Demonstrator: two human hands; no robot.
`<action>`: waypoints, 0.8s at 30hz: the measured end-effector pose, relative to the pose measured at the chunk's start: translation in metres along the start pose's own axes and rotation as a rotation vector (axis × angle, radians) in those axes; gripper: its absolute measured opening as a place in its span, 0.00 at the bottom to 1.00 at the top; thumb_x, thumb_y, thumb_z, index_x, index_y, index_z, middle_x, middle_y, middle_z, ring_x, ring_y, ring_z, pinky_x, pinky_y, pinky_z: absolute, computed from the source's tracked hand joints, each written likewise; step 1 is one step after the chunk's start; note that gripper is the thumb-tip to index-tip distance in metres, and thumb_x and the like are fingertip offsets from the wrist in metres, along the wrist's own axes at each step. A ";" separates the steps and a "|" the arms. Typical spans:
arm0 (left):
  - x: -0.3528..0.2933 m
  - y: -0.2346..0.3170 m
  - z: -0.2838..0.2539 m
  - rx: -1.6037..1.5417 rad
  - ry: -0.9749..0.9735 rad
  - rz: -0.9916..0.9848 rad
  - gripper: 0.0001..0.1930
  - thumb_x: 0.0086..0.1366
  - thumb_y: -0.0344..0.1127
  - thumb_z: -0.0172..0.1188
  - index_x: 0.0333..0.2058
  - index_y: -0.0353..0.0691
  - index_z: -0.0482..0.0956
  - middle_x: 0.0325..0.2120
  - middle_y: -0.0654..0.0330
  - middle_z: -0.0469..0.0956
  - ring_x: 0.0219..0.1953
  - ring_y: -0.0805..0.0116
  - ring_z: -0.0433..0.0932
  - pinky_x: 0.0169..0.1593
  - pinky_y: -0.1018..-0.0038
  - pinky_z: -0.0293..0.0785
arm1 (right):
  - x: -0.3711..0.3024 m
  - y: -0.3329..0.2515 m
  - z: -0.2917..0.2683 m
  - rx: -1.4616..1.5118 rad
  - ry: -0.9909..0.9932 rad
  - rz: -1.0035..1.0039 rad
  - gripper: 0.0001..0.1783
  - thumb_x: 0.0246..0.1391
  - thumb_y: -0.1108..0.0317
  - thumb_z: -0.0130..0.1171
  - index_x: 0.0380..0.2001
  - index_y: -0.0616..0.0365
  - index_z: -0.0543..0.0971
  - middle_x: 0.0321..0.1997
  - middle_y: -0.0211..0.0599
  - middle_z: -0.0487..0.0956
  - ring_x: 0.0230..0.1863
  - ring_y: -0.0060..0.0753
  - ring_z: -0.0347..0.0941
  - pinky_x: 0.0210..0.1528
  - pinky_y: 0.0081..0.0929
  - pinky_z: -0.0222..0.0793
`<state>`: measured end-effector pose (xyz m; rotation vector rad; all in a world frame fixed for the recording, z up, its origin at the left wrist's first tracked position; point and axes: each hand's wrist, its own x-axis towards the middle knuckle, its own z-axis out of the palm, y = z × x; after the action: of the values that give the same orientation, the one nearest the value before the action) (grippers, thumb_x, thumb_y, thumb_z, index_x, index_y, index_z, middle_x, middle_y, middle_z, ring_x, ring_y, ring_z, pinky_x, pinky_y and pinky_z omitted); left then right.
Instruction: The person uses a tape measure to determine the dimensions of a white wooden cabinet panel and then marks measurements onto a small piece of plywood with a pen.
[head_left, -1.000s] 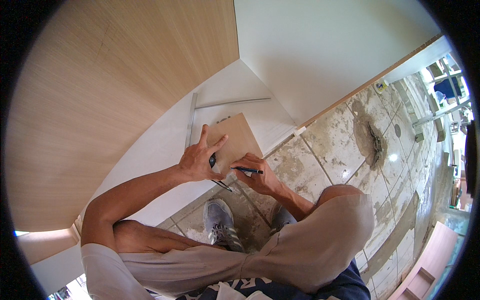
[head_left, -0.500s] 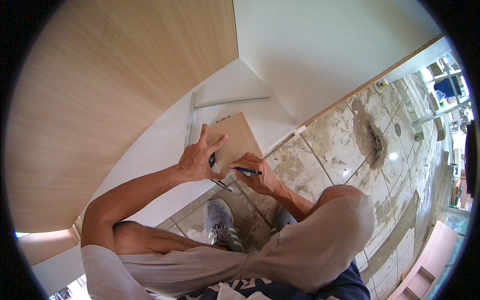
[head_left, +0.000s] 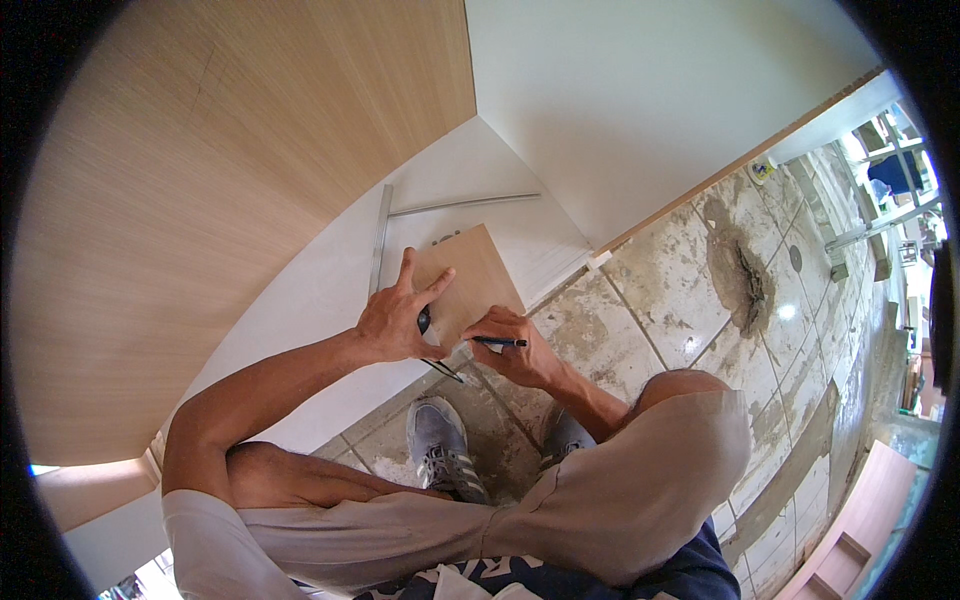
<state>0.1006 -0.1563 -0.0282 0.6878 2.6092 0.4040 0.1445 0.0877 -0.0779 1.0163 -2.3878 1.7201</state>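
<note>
A small wood-grain board [head_left: 468,270] lies on the white panel at the corner. My left hand [head_left: 392,318] rests on its left part with the fingers spread, the thumb near the board's close edge. Part of a dark round object [head_left: 424,320] shows beside that palm; what it is stays hidden. A thin black cord [head_left: 442,371] hangs below the thumb. In my right hand [head_left: 515,350] is a slim dark pen [head_left: 500,342], pinched between the fingers, its point close to the board's near right corner.
Metal strips [head_left: 382,240] lie on the white panel [head_left: 290,350]. A large wood-grain panel [head_left: 250,180] rises at left, a white one [head_left: 640,100] ahead. The stained tile floor [head_left: 640,290] has a broken hole [head_left: 748,285] at right. My shoe [head_left: 437,440] stands close below.
My right hand and the pen have shifted very slightly to the right along the board's near edge. The left hand and the board have stayed in place.
</note>
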 end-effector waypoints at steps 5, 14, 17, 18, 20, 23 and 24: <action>-0.001 0.000 -0.001 -0.005 -0.005 -0.013 0.65 0.35 0.60 0.84 0.74 0.59 0.59 0.69 0.20 0.40 0.45 0.29 0.82 0.53 0.52 0.81 | -0.003 -0.001 0.003 0.072 0.021 0.166 0.11 0.50 0.78 0.67 0.39 0.62 0.83 0.37 0.44 0.83 0.40 0.49 0.78 0.40 0.42 0.76; 0.000 -0.001 0.002 0.007 -0.010 -0.009 0.63 0.35 0.59 0.82 0.73 0.58 0.61 0.69 0.20 0.41 0.40 0.34 0.84 0.51 0.53 0.82 | -0.001 -0.005 -0.001 0.016 -0.012 0.123 0.11 0.50 0.77 0.66 0.39 0.62 0.83 0.37 0.44 0.83 0.40 0.50 0.78 0.42 0.41 0.76; 0.001 0.002 -0.001 0.011 -0.024 -0.018 0.64 0.35 0.59 0.82 0.73 0.58 0.61 0.68 0.21 0.41 0.40 0.33 0.84 0.52 0.53 0.82 | -0.003 -0.002 0.000 -0.002 0.007 0.069 0.10 0.49 0.78 0.67 0.38 0.62 0.83 0.36 0.43 0.82 0.38 0.48 0.78 0.39 0.39 0.75; 0.000 0.000 0.000 0.011 -0.014 -0.014 0.64 0.35 0.59 0.82 0.73 0.58 0.61 0.68 0.21 0.41 0.40 0.33 0.84 0.52 0.53 0.81 | 0.000 -0.005 0.001 -0.004 0.028 0.060 0.10 0.48 0.80 0.67 0.36 0.62 0.83 0.34 0.43 0.82 0.36 0.46 0.78 0.37 0.38 0.74; -0.002 -0.003 0.002 0.011 0.005 -0.007 0.64 0.35 0.59 0.82 0.73 0.58 0.60 0.68 0.21 0.41 0.40 0.33 0.84 0.52 0.53 0.81 | 0.001 -0.006 0.003 -0.006 0.061 0.048 0.10 0.47 0.81 0.67 0.36 0.63 0.83 0.32 0.42 0.82 0.34 0.44 0.78 0.34 0.36 0.73; 0.000 0.001 -0.001 0.006 -0.007 -0.018 0.64 0.33 0.59 0.84 0.73 0.58 0.62 0.69 0.20 0.40 0.44 0.31 0.83 0.52 0.53 0.81 | -0.001 -0.004 0.004 0.021 0.081 0.083 0.10 0.49 0.81 0.67 0.36 0.63 0.83 0.32 0.42 0.82 0.34 0.44 0.78 0.35 0.36 0.73; 0.000 0.000 0.000 0.003 0.002 -0.010 0.64 0.33 0.59 0.84 0.73 0.58 0.62 0.69 0.20 0.40 0.45 0.30 0.83 0.53 0.53 0.81 | -0.001 -0.006 0.001 0.051 0.072 0.127 0.10 0.49 0.81 0.67 0.37 0.63 0.83 0.32 0.42 0.82 0.34 0.43 0.78 0.35 0.36 0.73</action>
<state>0.1009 -0.1561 -0.0280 0.6754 2.6152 0.3977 0.1487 0.0861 -0.0731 0.8096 -2.4238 1.8334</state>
